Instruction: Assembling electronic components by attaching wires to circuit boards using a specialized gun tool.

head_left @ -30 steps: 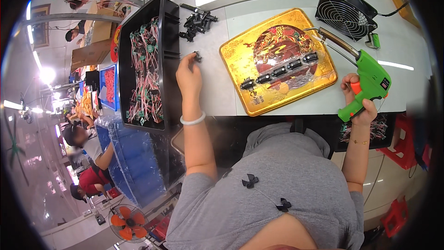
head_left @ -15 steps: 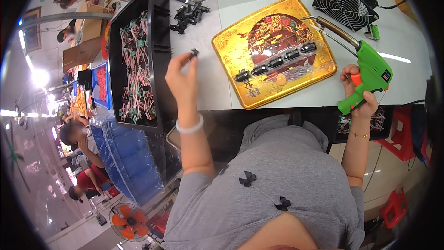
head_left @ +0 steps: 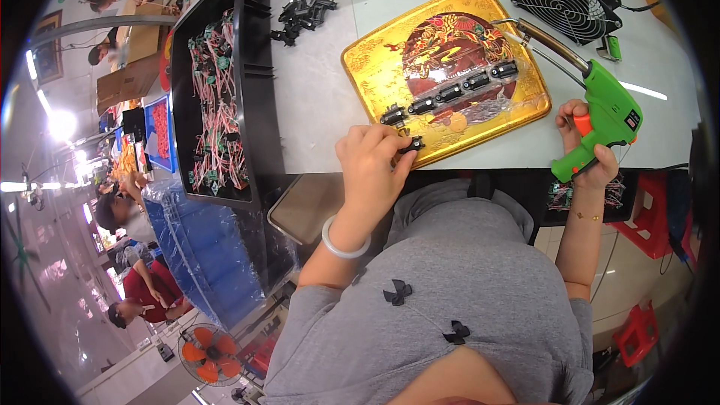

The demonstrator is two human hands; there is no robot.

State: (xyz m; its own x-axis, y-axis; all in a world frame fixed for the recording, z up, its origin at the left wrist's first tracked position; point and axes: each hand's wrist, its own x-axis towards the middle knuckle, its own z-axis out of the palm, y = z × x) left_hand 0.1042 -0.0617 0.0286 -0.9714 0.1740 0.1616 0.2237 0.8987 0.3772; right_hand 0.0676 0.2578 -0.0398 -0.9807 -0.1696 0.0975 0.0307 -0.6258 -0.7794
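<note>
Between the thumb and fingers of my left hand (head_left: 373,165) is a small black plastic part (head_left: 412,144), held at the near left edge of a golden tin lid (head_left: 480,124). Several like black parts (head_left: 448,92) lie in a slanting row across the lid's dark red, dragon-patterned middle, with clear film or glue around them. On the right, my right hand (head_left: 586,142) grips a green hot glue gun (head_left: 611,109) by its handle, fingers near the orange trigger. A metal rod-like piece (head_left: 551,41) by the gun reaches over the lid's far right corner.
A pile of black parts (head_left: 301,15) lies at the back left. Beside it stands a black bin (head_left: 259,105) of wired green boards (head_left: 217,105). A black fan with a wire guard (head_left: 562,0) is at the back right. Red stools (head_left: 637,334) stand below the table.
My left hand has moved right and nearer, from beside the black bin to the lid's near left edge, carrying the black part. My right hand keeps its hold on the glue gun.
</note>
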